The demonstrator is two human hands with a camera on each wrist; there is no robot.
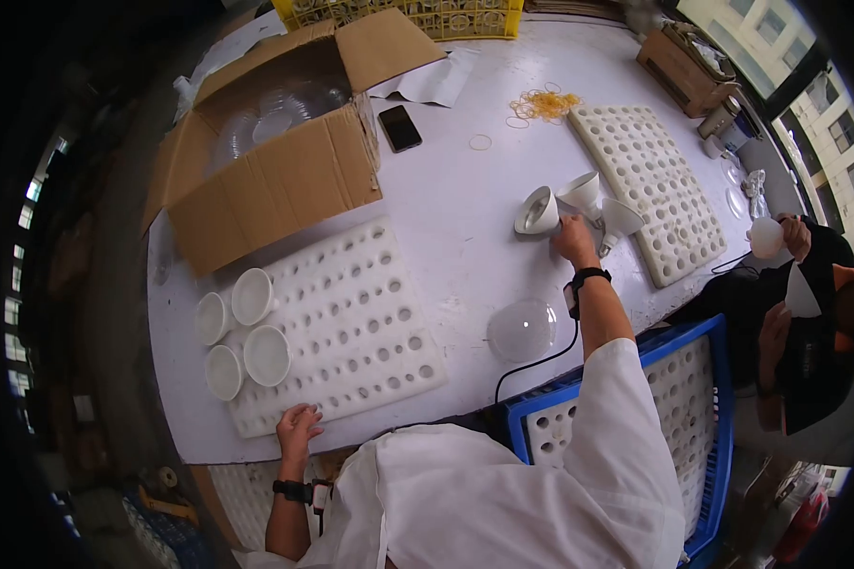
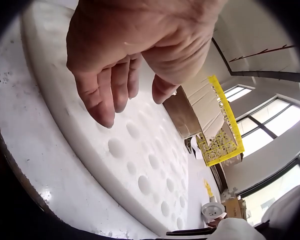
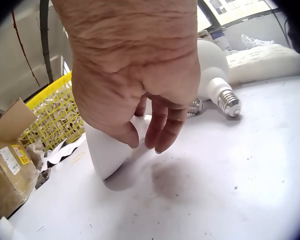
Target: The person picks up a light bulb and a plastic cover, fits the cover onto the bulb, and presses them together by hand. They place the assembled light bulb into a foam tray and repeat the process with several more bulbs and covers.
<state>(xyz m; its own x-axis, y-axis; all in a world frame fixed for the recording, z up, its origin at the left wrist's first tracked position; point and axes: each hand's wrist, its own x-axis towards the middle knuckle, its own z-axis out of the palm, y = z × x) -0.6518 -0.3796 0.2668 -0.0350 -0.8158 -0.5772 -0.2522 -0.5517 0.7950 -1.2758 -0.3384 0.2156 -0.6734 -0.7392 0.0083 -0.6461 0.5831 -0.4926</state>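
White bulb [image 1: 537,212], tilted on the surface [image 1: 446,190] beside two other bulbs [image 1: 621,220], was pinched by the curled right grip [image 1: 574,242], left grip [image 1: 298,431] loose and empty, and was judged light, stiff, slick, fragile, best held neck-end.

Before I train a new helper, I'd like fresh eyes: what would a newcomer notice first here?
Probably the open carton, upper left in the head view. Next, four white shells on the left side of the holed board, and three more by the right hand. Then the orange rubber bands beyond them.
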